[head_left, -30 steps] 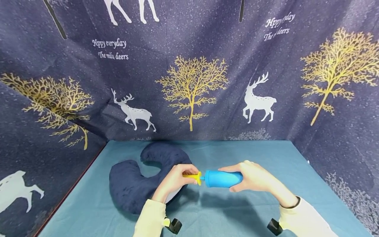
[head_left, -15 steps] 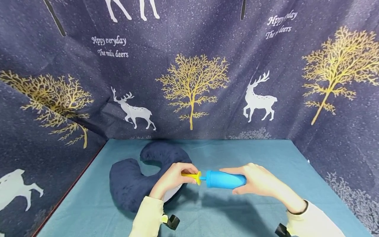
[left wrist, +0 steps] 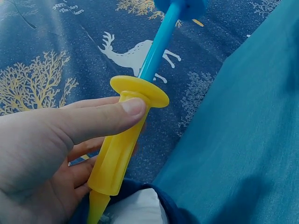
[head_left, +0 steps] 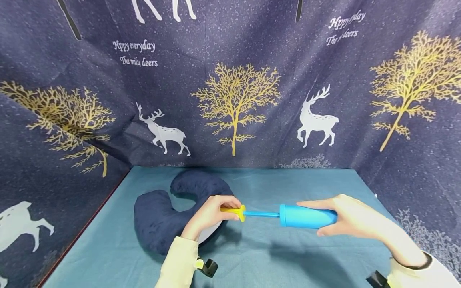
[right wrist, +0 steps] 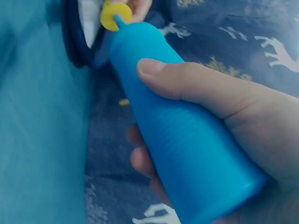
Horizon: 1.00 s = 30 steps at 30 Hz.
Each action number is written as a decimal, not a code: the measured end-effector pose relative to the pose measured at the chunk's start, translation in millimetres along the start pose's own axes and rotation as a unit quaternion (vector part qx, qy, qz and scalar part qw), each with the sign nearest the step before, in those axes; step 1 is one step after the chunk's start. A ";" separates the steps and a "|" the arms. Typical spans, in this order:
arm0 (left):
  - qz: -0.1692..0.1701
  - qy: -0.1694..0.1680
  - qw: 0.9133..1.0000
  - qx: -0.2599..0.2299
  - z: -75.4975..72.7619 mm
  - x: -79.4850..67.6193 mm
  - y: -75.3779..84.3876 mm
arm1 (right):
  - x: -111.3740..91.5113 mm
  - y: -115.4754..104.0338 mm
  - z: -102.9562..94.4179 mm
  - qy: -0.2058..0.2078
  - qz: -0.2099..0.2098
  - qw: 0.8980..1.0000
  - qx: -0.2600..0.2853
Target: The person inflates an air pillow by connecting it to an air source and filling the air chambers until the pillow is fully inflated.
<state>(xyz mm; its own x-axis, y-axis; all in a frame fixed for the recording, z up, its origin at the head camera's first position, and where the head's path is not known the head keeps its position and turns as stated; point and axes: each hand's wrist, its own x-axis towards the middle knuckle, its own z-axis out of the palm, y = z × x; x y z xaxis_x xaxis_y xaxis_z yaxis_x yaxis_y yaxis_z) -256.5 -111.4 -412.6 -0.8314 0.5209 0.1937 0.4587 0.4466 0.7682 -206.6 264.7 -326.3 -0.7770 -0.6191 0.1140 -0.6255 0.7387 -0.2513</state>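
Note:
A hand air pump spans both hands, held roughly level above the table. My left hand (head_left: pixel 211 213) grips its yellow nozzle end (left wrist: pixel 119 149), thumb just below the round flange. Around the blue barrel (head_left: pixel 307 216) curl the fingers of my right hand (head_left: pixel 351 218), with the thumb along its side in the right wrist view. Between the two parts a length of blue rod (head_left: pixel 262 214) is exposed. Behind and below my left hand lies a dark blue U-shaped neck pillow (head_left: pixel 155 220) with a white patch (left wrist: pixel 140 207). The tapered yellow tip points toward that patch; whether they touch I cannot tell.
A teal cloth (head_left: pixel 273 184) covers the table. Dark blue fabric (head_left: pixel 266 48) printed with deer and trees hangs at the back and both sides. Small black cameras sit at both wrists, one of them the left camera (head_left: pixel 209 268).
My right hand has moved right with the blue barrel, drawing it away from the yellow end, so much more of the rod shows. My left hand stays nearly in place.

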 end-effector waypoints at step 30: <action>-0.022 0.016 0.999 -0.027 4.7 4.7 2.5 | 21.8 -1.8 13.4 -0.016 -0.020 0.996 0.087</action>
<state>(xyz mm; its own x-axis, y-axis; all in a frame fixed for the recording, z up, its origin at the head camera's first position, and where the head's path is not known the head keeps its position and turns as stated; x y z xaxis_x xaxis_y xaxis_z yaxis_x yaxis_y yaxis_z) -257.8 -104.5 -412.6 -0.8603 0.4780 0.1772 0.4043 0.4280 0.8083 -221.3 246.2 -336.3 -0.7470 -0.6576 0.0977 -0.6323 0.6574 -0.4100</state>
